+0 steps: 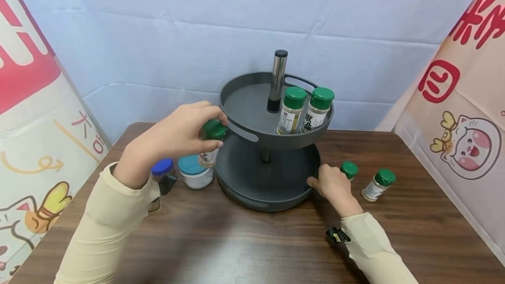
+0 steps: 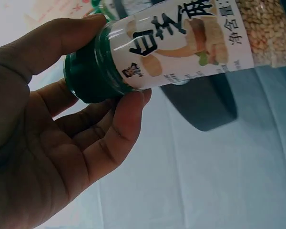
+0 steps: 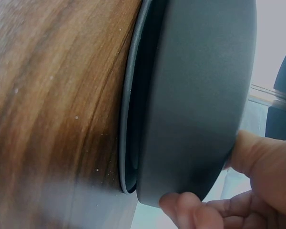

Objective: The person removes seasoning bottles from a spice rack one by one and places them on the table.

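Note:
My left hand [image 1: 173,133] grips a seasoning jar [image 1: 208,157] by its green cap, left of a dark grey two-tier round rack. In the left wrist view the jar [image 2: 181,45] has a white label and pale sesame seeds inside, with thumb and fingers around the cap. My right hand [image 1: 333,185] holds the right side of the rack's lower tray [image 1: 264,187]. From the right wrist, its thumb reaches over the rim and its fingers lie against the outer wall [image 3: 195,95]. The upper tray [image 1: 244,95] carries two green-capped jars, one [image 1: 289,115] beside the other [image 1: 314,115].
Two green-capped jars stand at right, one [image 1: 349,169] partly behind my right hand, the other [image 1: 375,189] farther out. To the left are a blue-lidded jar [image 1: 162,168] and a white tub [image 1: 197,179] with a turquoise lid. A metal post [image 1: 279,73] rises through the rack.

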### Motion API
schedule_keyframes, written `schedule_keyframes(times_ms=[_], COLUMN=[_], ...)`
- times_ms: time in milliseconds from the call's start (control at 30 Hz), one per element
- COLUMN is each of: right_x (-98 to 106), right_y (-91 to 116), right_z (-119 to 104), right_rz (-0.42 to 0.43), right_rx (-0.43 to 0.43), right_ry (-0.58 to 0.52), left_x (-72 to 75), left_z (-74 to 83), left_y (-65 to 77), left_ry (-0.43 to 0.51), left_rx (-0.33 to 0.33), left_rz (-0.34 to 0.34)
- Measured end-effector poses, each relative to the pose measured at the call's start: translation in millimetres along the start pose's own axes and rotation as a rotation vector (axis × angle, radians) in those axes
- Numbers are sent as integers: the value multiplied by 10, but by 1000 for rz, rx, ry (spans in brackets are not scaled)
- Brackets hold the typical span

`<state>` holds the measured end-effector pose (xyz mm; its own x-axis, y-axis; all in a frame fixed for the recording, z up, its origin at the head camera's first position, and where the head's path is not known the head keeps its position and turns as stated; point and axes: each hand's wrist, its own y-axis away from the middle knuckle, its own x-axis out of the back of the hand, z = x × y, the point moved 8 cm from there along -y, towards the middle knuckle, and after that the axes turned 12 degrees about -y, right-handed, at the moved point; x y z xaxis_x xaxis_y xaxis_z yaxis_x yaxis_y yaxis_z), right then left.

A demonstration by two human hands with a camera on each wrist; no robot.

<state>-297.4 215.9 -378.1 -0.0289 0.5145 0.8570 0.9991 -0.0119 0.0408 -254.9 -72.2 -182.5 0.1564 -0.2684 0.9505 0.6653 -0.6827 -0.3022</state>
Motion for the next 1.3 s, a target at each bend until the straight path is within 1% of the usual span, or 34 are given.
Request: schedule_keyframes(times_ms=[133, 333, 633, 933, 1100, 1300], right_x=[7, 8, 0, 3, 6, 9], right_y=[5, 2, 4, 8, 11, 11], right_z=[-12, -15, -8, 4, -5, -9], right_rz=[5, 7, 11, 6, 9, 8], right_rx=[6, 13, 13, 0, 7, 4], right_ry=[-2, -2, -5, -7, -9, -7], left_x=[-88, -197, -317, -454, -525, -620], left_z=[-98, -212, -346, -498, -564, -627], left_y=[58, 150, 284, 460, 542, 627], left_ry=[-17, -28, -50, -55, -50, -22], left_rx=[33, 61, 94, 141, 160, 177], left_rz=[-43, -99, -143, -176, -188, -218])
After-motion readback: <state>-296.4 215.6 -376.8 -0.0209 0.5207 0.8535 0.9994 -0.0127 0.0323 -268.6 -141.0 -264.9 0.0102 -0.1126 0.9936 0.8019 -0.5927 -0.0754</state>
